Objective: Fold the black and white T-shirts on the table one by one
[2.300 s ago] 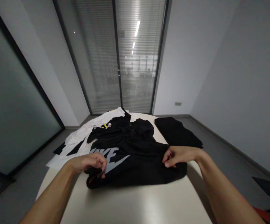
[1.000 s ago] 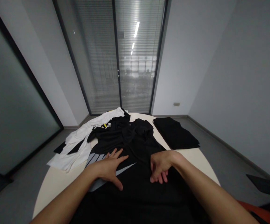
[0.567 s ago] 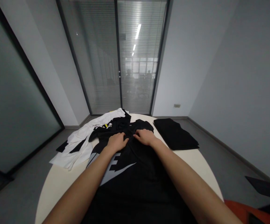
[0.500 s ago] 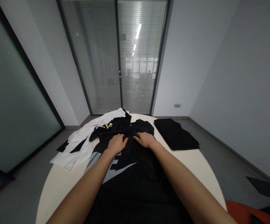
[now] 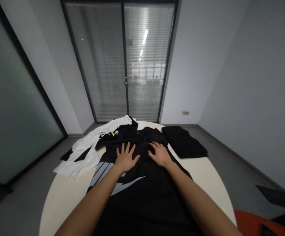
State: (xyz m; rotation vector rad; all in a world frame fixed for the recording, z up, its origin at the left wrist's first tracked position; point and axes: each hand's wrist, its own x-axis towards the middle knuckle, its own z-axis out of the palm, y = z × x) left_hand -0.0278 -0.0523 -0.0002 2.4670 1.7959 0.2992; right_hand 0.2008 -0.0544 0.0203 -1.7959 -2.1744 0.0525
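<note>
A black shirt (image 5: 147,196) with a large grey print lies spread over the middle of the table, its collar end away from me. My left hand (image 5: 125,160) rests on it just above the print, fingers spread and nothing held. To the right, my right hand (image 5: 159,154) lies on the upper part of the same shirt, open, with its thumb apart from the fingers. White and black clothing (image 5: 88,144) is heaped at the left, touching the shirt's left sleeve. Beyond my right hand sits a folded black cloth (image 5: 184,142).
The round cream table (image 5: 61,196) shows its bare rim at left and right. A red chair (image 5: 251,224) stands at the lower right, with a black part above it. Glass panels with blinds (image 5: 144,82) rise behind the table.
Both hands have moved slightly toward me, and their fingers have spread flatter on the shirt. The shirt's upper right part lies wider, now reaching the folded black cloth.
</note>
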